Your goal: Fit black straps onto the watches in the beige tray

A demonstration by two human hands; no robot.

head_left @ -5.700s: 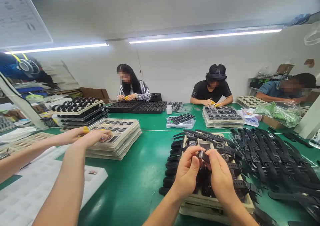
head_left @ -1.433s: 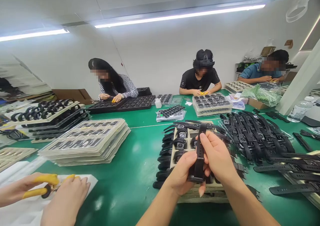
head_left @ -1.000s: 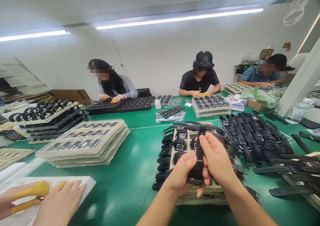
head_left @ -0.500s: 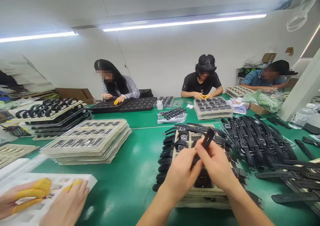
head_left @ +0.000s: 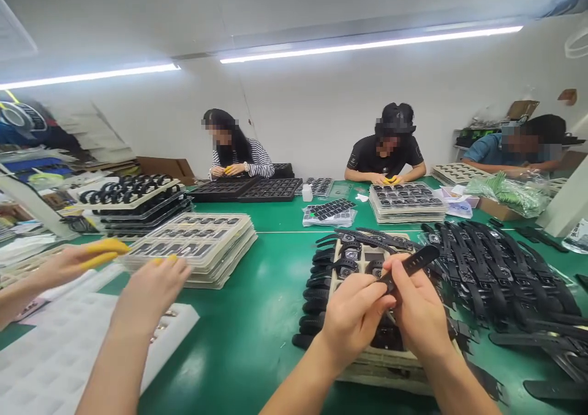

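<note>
Over a stacked tray [head_left: 331,274] of black smartwatches, I hold a black watch strap [head_left: 420,260]. My right hand [head_left: 420,308] pinches it between thumb and fingers, its holed end pointing up to the right. My left hand [head_left: 356,317] closes on the strap's lower end; what else lies between the fingers there is hidden. Several watches [head_left: 351,254] with straps attached sit in the tray's compartments, and rounded strap ends [head_left: 312,305] hang over its left side.
Right of the tray lie rows of black watches [head_left: 478,262] and loose straps [head_left: 555,389]. To the left, a co-worker's hands [head_left: 154,286] with yellow finger covers reach over a white foam tray [head_left: 59,341] toward a tray stack [head_left: 229,250]. Other people sit across the green table [head_left: 257,329].
The strap in my hands has tilted from nearly upright toward the right. The view has turned left. The co-worker's hands have moved from the foam tray toward the tray stack.
</note>
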